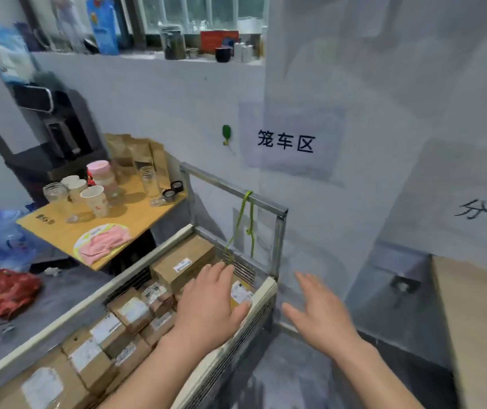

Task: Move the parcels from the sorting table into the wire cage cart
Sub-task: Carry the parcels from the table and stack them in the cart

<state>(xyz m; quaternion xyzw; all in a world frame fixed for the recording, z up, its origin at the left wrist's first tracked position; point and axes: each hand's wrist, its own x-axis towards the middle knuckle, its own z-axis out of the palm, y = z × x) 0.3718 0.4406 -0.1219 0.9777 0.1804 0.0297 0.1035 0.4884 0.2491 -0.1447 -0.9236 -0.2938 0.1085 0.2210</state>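
The wire cage cart (pixel 266 293) fills the lower left, packed with several brown cardboard parcels with white labels (pixel 131 314). My left hand (pixel 210 302) lies flat with straight fingers over a yellow labelled parcel (pixel 240 293) at the cart's far right corner, next to a larger brown box (pixel 183 264). My right hand (pixel 322 314) hovers open outside the cart's right rim, above the floor, holding nothing. The sorting table's corner (pixel 478 320) shows at the right edge.
A small wooden table (pixel 136 219) with cups, glass jars and a pink cloth stands behind the cart on the left. The cart's metal end frame (pixel 280 225) carries a green cord. Bags lie on the floor at far left. A white wall with paper signs is ahead.
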